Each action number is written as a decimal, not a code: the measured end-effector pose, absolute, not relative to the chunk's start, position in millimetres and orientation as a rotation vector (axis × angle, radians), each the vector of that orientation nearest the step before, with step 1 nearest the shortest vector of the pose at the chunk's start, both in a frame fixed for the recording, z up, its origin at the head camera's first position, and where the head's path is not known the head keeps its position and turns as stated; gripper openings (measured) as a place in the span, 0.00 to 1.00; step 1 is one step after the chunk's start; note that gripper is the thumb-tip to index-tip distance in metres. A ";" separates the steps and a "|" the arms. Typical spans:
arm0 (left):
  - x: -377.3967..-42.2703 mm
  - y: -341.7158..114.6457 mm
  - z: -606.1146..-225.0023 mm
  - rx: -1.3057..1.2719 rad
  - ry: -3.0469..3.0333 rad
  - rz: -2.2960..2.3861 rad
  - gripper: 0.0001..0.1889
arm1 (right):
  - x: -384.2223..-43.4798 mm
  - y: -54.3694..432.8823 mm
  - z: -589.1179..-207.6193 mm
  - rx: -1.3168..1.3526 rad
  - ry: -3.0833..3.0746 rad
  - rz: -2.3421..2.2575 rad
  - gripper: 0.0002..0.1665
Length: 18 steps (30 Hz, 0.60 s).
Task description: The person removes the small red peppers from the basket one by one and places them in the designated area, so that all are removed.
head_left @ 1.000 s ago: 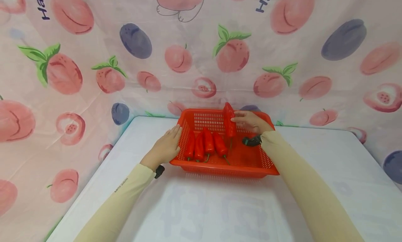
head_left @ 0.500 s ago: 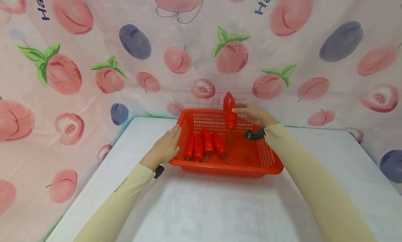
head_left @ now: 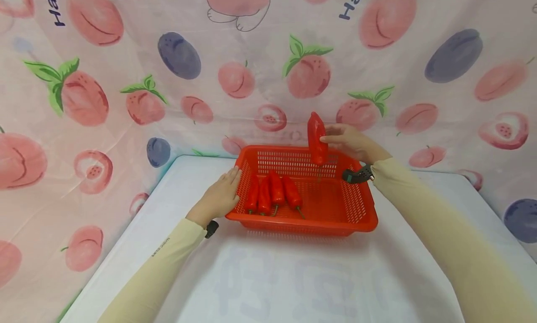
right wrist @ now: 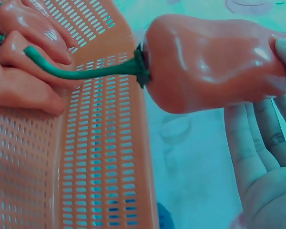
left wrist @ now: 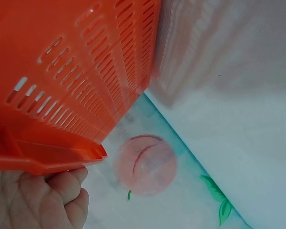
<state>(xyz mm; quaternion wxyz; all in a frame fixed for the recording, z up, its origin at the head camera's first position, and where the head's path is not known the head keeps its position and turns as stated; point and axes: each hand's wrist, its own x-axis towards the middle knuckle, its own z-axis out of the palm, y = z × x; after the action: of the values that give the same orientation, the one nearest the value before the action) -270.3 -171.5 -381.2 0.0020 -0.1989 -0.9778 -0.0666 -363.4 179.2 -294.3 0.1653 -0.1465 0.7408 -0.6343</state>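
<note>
My right hand (head_left: 349, 140) pinches a red pepper (head_left: 317, 139) between thumb and fingers, above the back right part of a red plastic basket (head_left: 302, 226). In the right wrist view the held pepper (right wrist: 205, 64) lies sideways across the picture, its curved green stem pointing left toward the basket. The head view has its stem end down and its tip up. My left hand (head_left: 218, 195) rests against the basket's left rim with its fingers straight; the left wrist view has this hand (left wrist: 35, 200) just under the rim. Several more red peppers (head_left: 277, 190) lie side by side in the basket's left half.
The basket stands near the back of a white-covered table (head_left: 285, 276). Right behind it hangs a pink cloth (head_left: 268, 76) printed with fruit. Slotted walls (right wrist: 100, 143) rise around the basket's floor.
My right hand has lifted the pepper higher and moved it rightward, toward the basket's back right rim. The left hand and the peppers in the basket have stayed in place.
</note>
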 end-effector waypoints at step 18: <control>-270.5 -172.8 -382.2 -0.628 -3.070 -0.211 0.35 | -347.3 237.0 -283.9 -0.387 2.327 -1.750 0.31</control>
<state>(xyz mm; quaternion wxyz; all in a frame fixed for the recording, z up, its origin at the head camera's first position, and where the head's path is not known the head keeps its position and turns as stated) -270.5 -172.8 -382.2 0.0003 -0.1998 -0.9775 -0.0672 -347.3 237.0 -283.9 0.1019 -0.1310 0.7881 -0.5927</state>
